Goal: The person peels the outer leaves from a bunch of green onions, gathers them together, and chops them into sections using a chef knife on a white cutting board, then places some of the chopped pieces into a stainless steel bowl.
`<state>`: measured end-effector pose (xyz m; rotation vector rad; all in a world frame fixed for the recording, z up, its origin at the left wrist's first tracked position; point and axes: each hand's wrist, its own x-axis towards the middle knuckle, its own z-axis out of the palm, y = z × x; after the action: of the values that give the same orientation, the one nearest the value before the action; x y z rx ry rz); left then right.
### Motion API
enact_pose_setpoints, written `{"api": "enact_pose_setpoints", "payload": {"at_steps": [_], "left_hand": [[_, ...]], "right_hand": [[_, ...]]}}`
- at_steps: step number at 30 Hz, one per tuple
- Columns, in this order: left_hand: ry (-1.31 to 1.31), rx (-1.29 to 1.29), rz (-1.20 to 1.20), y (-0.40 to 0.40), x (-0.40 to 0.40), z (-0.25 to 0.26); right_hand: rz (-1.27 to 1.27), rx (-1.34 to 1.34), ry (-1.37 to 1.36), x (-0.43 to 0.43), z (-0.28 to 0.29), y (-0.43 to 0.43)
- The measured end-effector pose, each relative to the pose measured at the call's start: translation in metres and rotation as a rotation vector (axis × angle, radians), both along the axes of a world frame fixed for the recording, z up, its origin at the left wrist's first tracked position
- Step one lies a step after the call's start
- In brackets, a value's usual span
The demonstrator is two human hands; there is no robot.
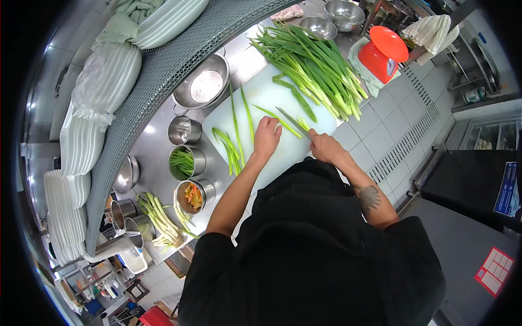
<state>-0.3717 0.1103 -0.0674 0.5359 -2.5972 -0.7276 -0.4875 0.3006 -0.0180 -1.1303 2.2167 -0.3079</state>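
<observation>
My right hand (326,147) grips the handle of a kitchen knife (293,121), its blade pointing to the upper left over the white cutting board (281,159). Near the blade's left side lies a piece of green onion (281,122). My left hand (267,136) is over the board beside that piece; whether its fingers hold it, I cannot tell. Long green leaves (248,112) lie left of my left hand, with more cut greens (229,148) at the board's left edge. A large bunch of green onions (318,73) covers the board's far right part.
Left of the board stand a steel colander (202,83), an empty steel pot (183,129), a pot of cut greens (182,162) and one of orange pieces (192,197). More onions (163,220) lie lower left. A red scale (377,55) stands upper right. Plates (73,142) fill an overhead mesh shelf (138,93).
</observation>
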Motion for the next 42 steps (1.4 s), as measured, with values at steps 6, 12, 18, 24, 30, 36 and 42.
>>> {"api": "enact_pose_setpoints", "payload": {"at_steps": [6,12,18,24,30,36,42], "left_hand": [[0.090,-0.175,-0.317,-0.024,-0.008,-0.012],[0.160,-0.157,-0.359,-0.029,-0.008,-0.018],[0.203,-0.118,-0.288,-0.047,-0.008,-0.021],[0.192,-0.143,-0.280,-0.055,-0.010,-0.024],[0.205,-0.169,-0.276,-0.044,-0.011,-0.027],[0.200,-0.133,-0.227,-0.050,-0.006,-0.024],[0.188,-0.140,-0.166,-0.059,-0.005,-0.030]], "right_hand": [[-0.048,0.022,0.117,0.033,0.019,-0.003],[-0.099,0.014,0.156,0.055,0.007,-0.002],[-0.086,-0.049,0.196,0.043,-0.021,-0.005],[-0.121,-0.021,0.195,0.050,-0.005,-0.010],[-0.146,-0.042,0.153,0.061,-0.018,-0.019],[-0.117,-0.085,0.166,0.042,-0.032,-0.024],[-0.099,-0.038,0.176,0.044,0.002,-0.027]]}}
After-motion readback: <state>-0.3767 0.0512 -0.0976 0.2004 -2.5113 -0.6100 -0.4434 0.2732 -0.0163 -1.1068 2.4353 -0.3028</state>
